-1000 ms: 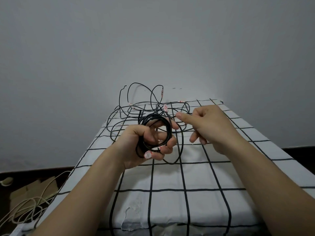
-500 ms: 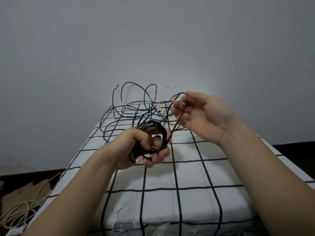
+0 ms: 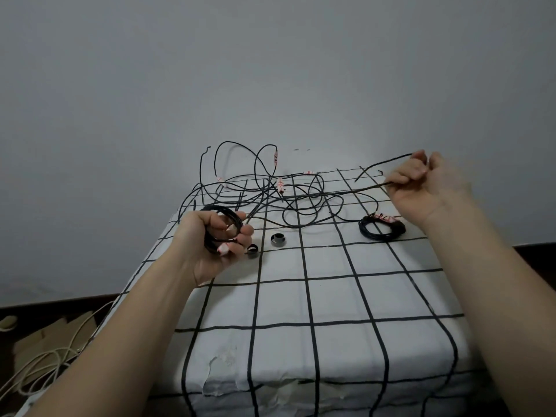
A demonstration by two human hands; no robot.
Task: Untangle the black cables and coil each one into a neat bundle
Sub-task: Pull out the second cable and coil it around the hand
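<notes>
Left hand [image 3: 207,248] clamped round the coil [image 3: 224,212], right hand [image 3: 421,188] pinching a taut cable [image 3: 346,192] at right of frame: yank hard & the tangle [image 3: 270,191] (mid-frame) prob. knots tighter.

Black cables [image 3: 270,191] sprawl tangled, a coiled bundle [image 3: 394,231] lying just right of them

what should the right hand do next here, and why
Probably swing the right hand to the left hand and lay the strand it pinches as another loop on the coil there: the strand runs nearly straight between the hands, with more cable loose in the tangle.
</notes>
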